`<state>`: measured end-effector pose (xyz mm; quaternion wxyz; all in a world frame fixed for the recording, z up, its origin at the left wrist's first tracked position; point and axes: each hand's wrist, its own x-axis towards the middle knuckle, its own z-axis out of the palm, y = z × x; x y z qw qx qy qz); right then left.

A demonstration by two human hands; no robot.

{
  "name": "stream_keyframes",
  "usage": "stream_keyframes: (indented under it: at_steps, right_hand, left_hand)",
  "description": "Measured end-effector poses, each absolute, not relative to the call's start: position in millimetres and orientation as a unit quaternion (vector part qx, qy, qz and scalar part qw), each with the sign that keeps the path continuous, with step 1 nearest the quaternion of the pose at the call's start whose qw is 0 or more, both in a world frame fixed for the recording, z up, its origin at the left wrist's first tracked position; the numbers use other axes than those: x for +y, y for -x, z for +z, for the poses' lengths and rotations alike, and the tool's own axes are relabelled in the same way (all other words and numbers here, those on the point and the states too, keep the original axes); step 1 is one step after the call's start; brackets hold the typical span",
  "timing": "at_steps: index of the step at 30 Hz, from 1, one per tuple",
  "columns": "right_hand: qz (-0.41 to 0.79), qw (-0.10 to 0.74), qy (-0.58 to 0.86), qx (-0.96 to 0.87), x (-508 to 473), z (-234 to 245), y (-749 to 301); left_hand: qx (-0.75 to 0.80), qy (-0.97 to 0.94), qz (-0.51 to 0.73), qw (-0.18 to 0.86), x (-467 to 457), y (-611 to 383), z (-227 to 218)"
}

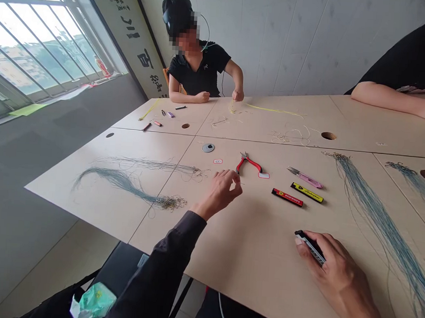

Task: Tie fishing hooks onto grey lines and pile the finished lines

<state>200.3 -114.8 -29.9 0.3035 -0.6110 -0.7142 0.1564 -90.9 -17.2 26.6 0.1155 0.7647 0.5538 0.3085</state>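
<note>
My left hand [222, 191] is over the middle of the table with thumb and fingertips pinched together. A tiny thin bit shows at the fingertips, too small to name. Just beyond it lie red-handled pliers [247, 163], their handles spread. My right hand [339, 267] is wrapped round a black lighter [311, 246] with pale lettering, low over the table at the right. Between the hands and farther off are a red lighter [287, 197], a yellow lighter [307, 192] and pink thread snips [305, 177].
Bundles of blue-grey line with small metal hooks lie left [135, 189] and right [378, 212]. A grey disc [208, 148] sits beyond the left hand. Across the table a person [200, 67] handles yellow line; another person's arm [392, 100] rests at right. The tabletop has round holes [328, 136].
</note>
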Motion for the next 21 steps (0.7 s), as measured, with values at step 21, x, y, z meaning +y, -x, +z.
stream_keyframes:
  at_steps: [21]
  right_hand:
    - [0.512,0.41,0.509,-0.557,-17,3,-151]
  left_hand:
    - [0.338,-0.465,0.531,0.623,-4,7,10]
